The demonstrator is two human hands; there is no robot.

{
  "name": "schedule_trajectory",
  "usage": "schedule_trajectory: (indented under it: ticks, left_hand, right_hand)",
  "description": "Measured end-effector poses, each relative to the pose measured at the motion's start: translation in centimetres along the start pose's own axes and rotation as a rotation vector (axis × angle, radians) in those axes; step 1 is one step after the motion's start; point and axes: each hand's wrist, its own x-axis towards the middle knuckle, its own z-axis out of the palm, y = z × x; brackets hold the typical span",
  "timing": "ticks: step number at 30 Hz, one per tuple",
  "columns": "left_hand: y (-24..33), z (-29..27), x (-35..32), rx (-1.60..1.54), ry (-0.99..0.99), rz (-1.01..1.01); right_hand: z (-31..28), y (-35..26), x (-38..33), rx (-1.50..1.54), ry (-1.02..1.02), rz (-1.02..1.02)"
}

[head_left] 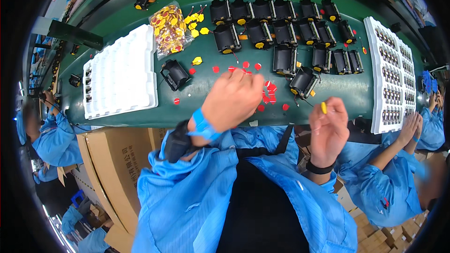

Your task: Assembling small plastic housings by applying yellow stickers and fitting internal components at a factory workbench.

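Note:
My left hand (233, 99) reaches over the front of the green table (206, 89), its fingertips down among small red discs (270, 93); whether it grips one is hidden. My right hand (328, 129) is raised near the table's front edge and pinches a small yellow piece (323, 107) between thumb and fingers. A black box-shaped part (303, 81) lies just beyond the red discs, between both hands. Another black part (175, 74) sits alone to the left.
Several black parts (276, 23) stand in rows at the back. A white empty tray (123, 71) lies left, a white filled tray (393, 72) right. A bag of red-yellow pieces (169, 29) lies behind. Cardboard boxes (115, 159) stand below; people in blue sit on both sides.

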Motion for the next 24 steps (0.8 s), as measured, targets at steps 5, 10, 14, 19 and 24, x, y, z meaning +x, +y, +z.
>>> schedule_trajectory:
  ticks: [5, 10, 14, 19, 24]
  left_hand:
    - [-0.8, 3.3, 2.9, 0.095, -0.441, 0.109]
    - [-0.9, -3.2, 0.9, -0.161, -0.382, -0.111]
    - [-2.7, -6.7, -5.6, -0.249, 0.008, -0.239]
    - [-5.1, -6.2, -7.6, -0.039, -0.004, -0.58]
    - [-8.3, -2.8, -10.2, 0.225, -0.378, -0.546]
  right_hand:
    - [0.1, -0.4, -0.1, -0.102, -0.042, -0.068]
    - [-0.3, 0.6, -0.9, -0.252, -0.107, -0.09]
    - [-1.7, 1.1, -0.5, -0.239, -0.197, 0.158]
    - [-0.7, 2.1, 0.0, -0.295, -0.348, 0.323]
    - [2.7, 3.7, 0.5, -0.473, -0.465, 0.37]
